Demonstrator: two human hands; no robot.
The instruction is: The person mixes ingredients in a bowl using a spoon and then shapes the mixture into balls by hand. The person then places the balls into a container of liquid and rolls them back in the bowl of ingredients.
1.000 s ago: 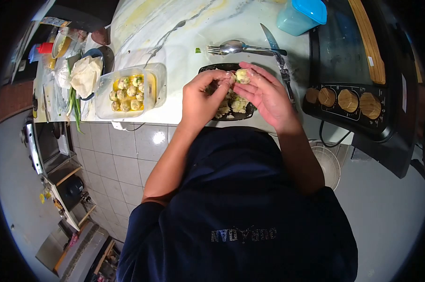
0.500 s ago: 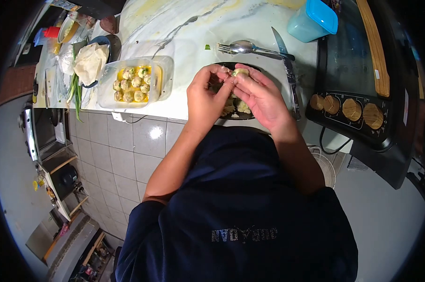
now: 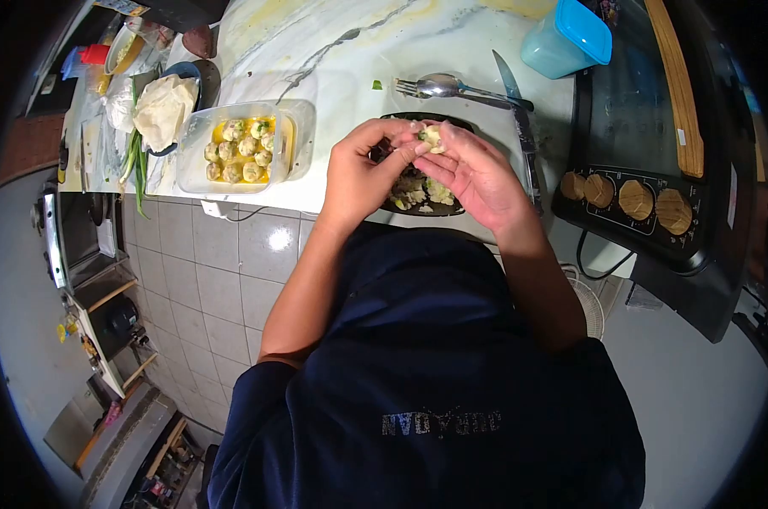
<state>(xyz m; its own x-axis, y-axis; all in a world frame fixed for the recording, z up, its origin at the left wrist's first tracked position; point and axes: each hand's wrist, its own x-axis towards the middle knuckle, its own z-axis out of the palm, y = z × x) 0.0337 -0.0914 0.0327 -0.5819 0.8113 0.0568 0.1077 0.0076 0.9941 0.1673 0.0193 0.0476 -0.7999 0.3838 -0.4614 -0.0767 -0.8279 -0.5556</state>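
My left hand (image 3: 365, 172) and my right hand (image 3: 476, 176) meet over a black tray (image 3: 446, 209) at the counter's front edge. Together their fingertips pinch a small pale lump of filling (image 3: 432, 136) flecked with green. More of the same pale mixture (image 3: 416, 190) lies in the tray beneath my hands. To the left stands a clear plastic container (image 3: 292, 136) holding several formed balls (image 3: 238, 151) in yellow liquid.
A fork and spoon (image 3: 431, 86) and a knife (image 3: 520, 119) lie behind the tray. A teal tub (image 3: 567, 38) stands at the back right, beside a black appliance (image 3: 647, 170) with round knobs. Wrappers (image 3: 159, 110), green onion (image 3: 134, 174) and jars sit at the far left.
The lump between my fingertips has been turned and pressed, and my hands have shifted slightly over the tray. The view has also tilted a little.
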